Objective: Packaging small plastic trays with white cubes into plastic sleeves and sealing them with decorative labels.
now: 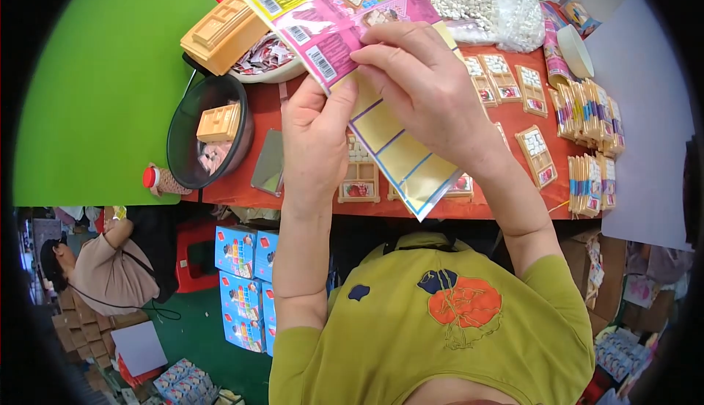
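Note:
A sheet of pink and yellow printed stickers (308, 20) is raised above the table, its lower part showing bare yellow backing marked with blue lines. At its left edge, my left hand (315, 130) is closed, thumb on top of the sheet. My right hand (425, 86) is closed in a pinch over the pink stickers; whether one is lifted there is hidden by the fingers. Beneath the sheet, partly covered, lies a small tan tray (358, 191) with white pieces and a red packet. Similar filled trays (537, 156) lie to the right.
Stacked trays (587, 115) stand at the right edge of the red table (264, 185). A clear bag of white pieces (506, 9) sits at the back. To the left are a black bowl (176, 137), a tan tray stack (224, 35) and a red-lidded jar (163, 180). Blue boxes (240, 302) stand below.

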A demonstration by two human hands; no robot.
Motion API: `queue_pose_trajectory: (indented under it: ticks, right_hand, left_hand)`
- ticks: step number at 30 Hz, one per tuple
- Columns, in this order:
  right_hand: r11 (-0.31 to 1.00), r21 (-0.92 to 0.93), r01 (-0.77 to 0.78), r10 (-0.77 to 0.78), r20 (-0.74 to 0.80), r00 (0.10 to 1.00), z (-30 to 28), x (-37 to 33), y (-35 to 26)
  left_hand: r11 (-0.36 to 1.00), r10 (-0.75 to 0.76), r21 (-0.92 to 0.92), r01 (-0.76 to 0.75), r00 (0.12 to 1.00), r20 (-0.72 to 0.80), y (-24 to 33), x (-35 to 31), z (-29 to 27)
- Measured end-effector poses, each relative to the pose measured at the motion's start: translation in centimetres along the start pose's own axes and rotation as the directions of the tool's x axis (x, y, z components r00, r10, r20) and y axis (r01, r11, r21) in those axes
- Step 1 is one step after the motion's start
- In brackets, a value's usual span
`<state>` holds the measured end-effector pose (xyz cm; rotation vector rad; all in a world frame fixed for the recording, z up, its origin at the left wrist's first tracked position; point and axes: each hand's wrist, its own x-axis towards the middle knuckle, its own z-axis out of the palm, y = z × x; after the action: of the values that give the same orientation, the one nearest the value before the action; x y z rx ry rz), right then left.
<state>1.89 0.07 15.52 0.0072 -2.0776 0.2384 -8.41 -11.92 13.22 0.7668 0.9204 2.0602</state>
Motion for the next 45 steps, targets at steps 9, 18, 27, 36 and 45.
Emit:
queue_pose_trajectory:
  ticks: [9,18,27,36,45]
  right_hand:
    - [0.997,-0.064,0.052,-0.054,-0.024,0.998,0.0,-0.6,-0.8]
    - [1.0,0.016,0.022,-0.023,0.07,0.997,-1.9,-0.5,-1.3]
    - [0.999,0.052,0.017,-0.028,0.22,0.975,-3.0,-0.7,-1.1]
    - [0.991,0.132,0.036,-0.05,0.102,0.993,-1.5,-1.0,-0.2]
    - [0.997,0.068,0.044,-0.056,0.192,0.98,-0.4,-1.2,-0.9]
  left_hand:
    - [0.997,0.083,0.019,-0.081,0.973,-0.213,0.7,-0.8,1.3]
    - [0.764,0.274,0.627,-0.155,0.957,-0.098,0.2,-2.2,2.2]
    - [0.114,0.519,0.819,-0.562,0.737,0.433,-0.1,-1.1,1.2]
    - [0.39,0.475,0.794,-0.467,0.84,0.261,-0.6,-0.9,0.1]
    - [0.163,0.492,0.829,-0.535,0.772,0.402,-0.3,-0.9,-1.3]
